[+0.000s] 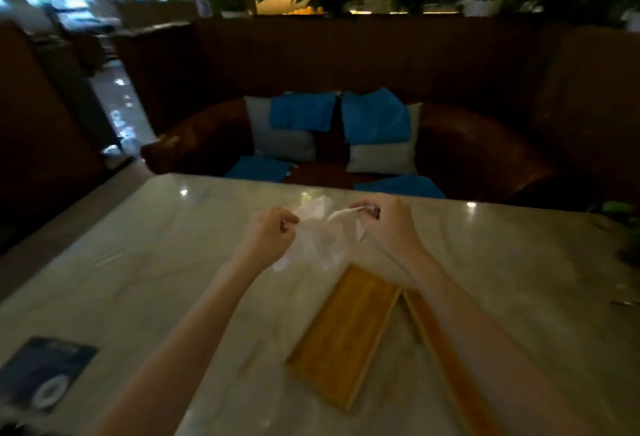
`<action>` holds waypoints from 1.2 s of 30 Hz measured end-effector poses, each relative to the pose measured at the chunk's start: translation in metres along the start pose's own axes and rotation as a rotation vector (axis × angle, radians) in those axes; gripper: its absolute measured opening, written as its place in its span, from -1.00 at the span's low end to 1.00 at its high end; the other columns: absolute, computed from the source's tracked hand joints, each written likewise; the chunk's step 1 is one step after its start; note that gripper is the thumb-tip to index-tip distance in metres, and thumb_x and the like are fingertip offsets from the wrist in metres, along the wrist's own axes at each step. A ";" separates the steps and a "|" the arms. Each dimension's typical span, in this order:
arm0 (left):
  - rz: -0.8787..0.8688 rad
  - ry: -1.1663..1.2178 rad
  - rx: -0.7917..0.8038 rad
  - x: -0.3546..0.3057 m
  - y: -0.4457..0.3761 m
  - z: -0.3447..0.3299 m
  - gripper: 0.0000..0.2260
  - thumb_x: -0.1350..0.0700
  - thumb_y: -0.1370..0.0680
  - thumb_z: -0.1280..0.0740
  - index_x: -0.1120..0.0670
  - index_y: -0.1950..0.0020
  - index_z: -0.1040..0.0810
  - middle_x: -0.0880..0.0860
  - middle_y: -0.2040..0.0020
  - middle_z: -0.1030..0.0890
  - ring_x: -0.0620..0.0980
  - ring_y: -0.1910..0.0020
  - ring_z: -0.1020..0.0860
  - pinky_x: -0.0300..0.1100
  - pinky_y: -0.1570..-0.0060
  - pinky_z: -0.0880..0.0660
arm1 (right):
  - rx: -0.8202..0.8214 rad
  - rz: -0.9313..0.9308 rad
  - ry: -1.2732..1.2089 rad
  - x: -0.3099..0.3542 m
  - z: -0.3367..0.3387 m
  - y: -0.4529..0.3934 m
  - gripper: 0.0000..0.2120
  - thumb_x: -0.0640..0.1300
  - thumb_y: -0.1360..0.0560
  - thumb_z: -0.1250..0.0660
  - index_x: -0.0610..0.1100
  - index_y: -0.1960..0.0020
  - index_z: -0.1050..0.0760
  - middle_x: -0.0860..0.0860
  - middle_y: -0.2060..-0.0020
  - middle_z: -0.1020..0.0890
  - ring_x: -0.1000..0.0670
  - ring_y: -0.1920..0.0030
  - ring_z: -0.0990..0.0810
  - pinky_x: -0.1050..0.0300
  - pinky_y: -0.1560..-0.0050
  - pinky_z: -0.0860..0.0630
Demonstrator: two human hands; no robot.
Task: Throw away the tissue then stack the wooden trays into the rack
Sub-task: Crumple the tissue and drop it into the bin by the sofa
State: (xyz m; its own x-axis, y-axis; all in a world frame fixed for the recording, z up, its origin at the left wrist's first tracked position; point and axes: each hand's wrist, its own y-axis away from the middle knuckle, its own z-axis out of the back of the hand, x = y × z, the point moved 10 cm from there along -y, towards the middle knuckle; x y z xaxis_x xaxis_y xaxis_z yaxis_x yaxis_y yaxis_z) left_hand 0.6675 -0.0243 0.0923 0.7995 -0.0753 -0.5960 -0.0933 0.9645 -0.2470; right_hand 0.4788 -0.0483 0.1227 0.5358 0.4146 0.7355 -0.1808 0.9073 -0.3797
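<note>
Head view: both hands reaching out over pale marble table (145, 262). Left hand (268, 236) curling closed, pinching left edge of white tissue (320, 240). Right hand (388, 224) curling closed, pinching twisted right corner of tissue. Tissue hanging crumpled between hands, above table, just beyond near wooden tray (346, 335). Second wooden tray (446, 356) lying beside first on its right, right forearm partly covering it. Dark blue card (45, 371) lying at table's near left. Brown sofa (467, 148) with blue-grey cushions (377, 134) sitting beyond table.
</note>
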 end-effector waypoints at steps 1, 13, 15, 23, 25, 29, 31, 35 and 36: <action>0.040 -0.015 0.012 0.025 0.007 0.015 -0.79 0.28 -0.46 -0.25 0.17 -0.04 -0.58 0.05 0.09 -0.51 -0.07 0.18 -0.46 -0.27 0.11 -0.37 | 0.021 0.012 -0.001 0.015 -0.024 -0.001 -0.83 -0.30 -0.41 -0.27 -0.14 0.09 -0.61 0.08 0.35 -0.53 0.25 0.40 -0.42 0.61 0.39 -0.31; 0.464 -0.021 -0.150 0.262 0.127 0.172 -0.91 0.22 -0.42 -0.35 0.16 0.11 -0.60 0.18 0.10 -0.65 0.11 0.13 -0.59 0.01 0.01 -0.55 | 0.353 0.168 -0.091 0.173 -0.274 0.033 -0.83 -0.16 -0.40 -0.36 -0.21 0.06 -0.61 -0.15 0.17 -0.69 0.09 0.27 -0.53 0.40 0.33 -0.33; 0.515 -0.033 -0.189 0.295 0.155 0.192 -0.91 0.19 -0.43 -0.35 0.14 0.09 -0.59 0.15 0.09 -0.64 0.08 0.11 -0.58 0.05 0.00 -0.55 | 0.410 0.213 -0.106 0.199 -0.315 0.043 -0.85 -0.18 -0.41 -0.35 -0.23 0.08 -0.62 -0.18 0.17 -0.70 0.05 0.23 -0.53 0.38 0.28 -0.29; 0.708 -0.084 -0.390 0.432 0.256 0.279 -0.77 0.13 -0.41 -0.38 0.06 -0.06 -0.55 0.05 0.13 -0.63 -0.11 0.23 -0.52 -0.27 0.25 -0.47 | 0.700 0.304 -0.172 0.294 -0.500 0.091 -0.85 -0.29 -0.37 -0.34 -0.20 0.09 -0.62 -0.17 0.23 -0.70 0.07 0.32 -0.53 0.39 0.33 -0.36; 0.771 -0.098 -0.390 0.472 0.275 0.295 -0.81 0.14 -0.42 -0.37 0.07 -0.02 -0.58 0.06 0.09 -0.63 -0.10 0.20 -0.52 -0.20 0.17 -0.49 | 0.753 0.297 -0.193 0.314 -0.548 0.103 -0.85 -0.30 -0.35 -0.33 -0.20 0.11 -0.63 -0.17 0.25 -0.69 0.07 0.34 -0.53 0.38 0.33 -0.38; 0.883 -0.106 -0.365 0.554 0.306 0.319 -0.87 0.12 -0.43 -0.36 0.04 0.05 -0.59 0.05 0.08 -0.64 -0.09 0.17 -0.55 -0.16 0.12 -0.53 | 0.880 0.243 -0.211 0.345 -0.645 0.132 -0.85 -0.27 -0.33 -0.35 -0.16 0.12 -0.62 -0.12 0.19 -0.70 0.05 0.28 -0.55 0.16 0.17 -0.49; 0.954 -0.102 -0.337 0.594 0.323 0.324 -0.87 0.13 -0.43 -0.36 0.04 0.04 -0.59 0.05 0.05 -0.62 -0.06 0.14 -0.56 -0.12 0.10 -0.56 | 0.928 0.220 -0.200 0.354 -0.691 0.148 -0.87 -0.24 -0.32 -0.36 -0.14 0.14 -0.62 -0.10 0.19 -0.69 0.06 0.27 -0.54 0.11 0.16 -0.51; 1.103 -0.104 -0.300 0.670 0.363 0.321 -0.89 0.19 -0.43 -0.35 0.09 0.07 -0.59 0.10 -0.01 -0.56 0.02 0.10 -0.54 -0.10 0.10 -0.52 | 1.065 0.143 -0.144 0.350 -0.782 0.191 -0.87 -0.21 -0.34 -0.37 -0.14 0.13 -0.62 -0.11 0.15 -0.68 0.02 0.19 -0.58 0.05 0.11 -0.56; 1.143 -0.105 -0.271 0.689 0.374 0.314 -0.89 0.20 -0.44 -0.33 0.10 0.06 -0.59 0.12 -0.01 -0.57 0.04 0.08 -0.54 -0.12 0.13 -0.50 | 1.091 0.125 -0.124 0.345 -0.803 0.203 -0.87 -0.21 -0.34 -0.36 -0.14 0.12 -0.62 -0.11 0.14 -0.69 0.03 0.20 -0.57 0.10 0.13 -0.53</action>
State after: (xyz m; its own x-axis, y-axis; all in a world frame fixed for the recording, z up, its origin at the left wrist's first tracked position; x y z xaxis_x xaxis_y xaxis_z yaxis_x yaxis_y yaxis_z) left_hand 1.3695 0.3636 -0.1703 0.2136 0.8311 -0.5135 -0.8999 0.3720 0.2277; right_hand 1.2893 0.2226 -0.1514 0.3874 0.4565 0.8010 -0.8911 0.4082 0.1984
